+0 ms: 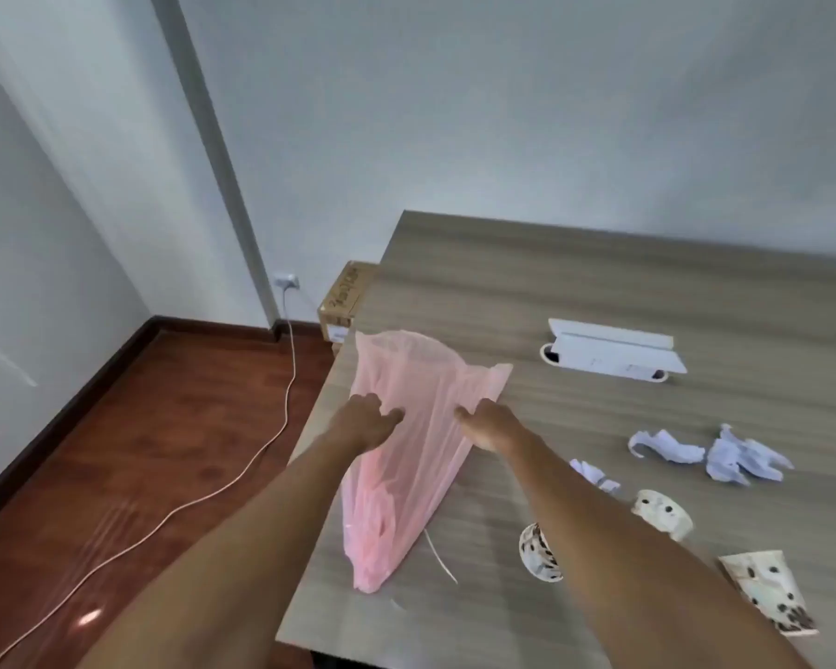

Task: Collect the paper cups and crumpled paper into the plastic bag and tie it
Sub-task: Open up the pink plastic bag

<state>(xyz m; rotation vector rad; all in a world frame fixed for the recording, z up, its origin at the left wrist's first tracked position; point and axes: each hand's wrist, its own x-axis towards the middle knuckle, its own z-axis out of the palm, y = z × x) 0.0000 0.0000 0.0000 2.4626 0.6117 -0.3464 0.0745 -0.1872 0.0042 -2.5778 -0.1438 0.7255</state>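
A translucent pink plastic bag (406,456) lies stretched along the left part of the wooden table (599,292). My left hand (365,420) pinches the bag's left side and my right hand (491,424) pinches its right side, near the middle of the bag. Three crumpled white papers lie to the right: one (664,446), another (744,458), and a small one (594,475) beside my right forearm. Three spotted paper cups lie on their sides: one (662,514), one partly behind my forearm (539,552), and a flattened one (768,591) at the right front.
A white folded card holder (614,352) sits at the table's middle back. A thin white strip (440,557) lies beside the bag. Left of the table a cardboard box (346,299) stands on the red floor, and a white cable (281,427) runs from a wall socket.
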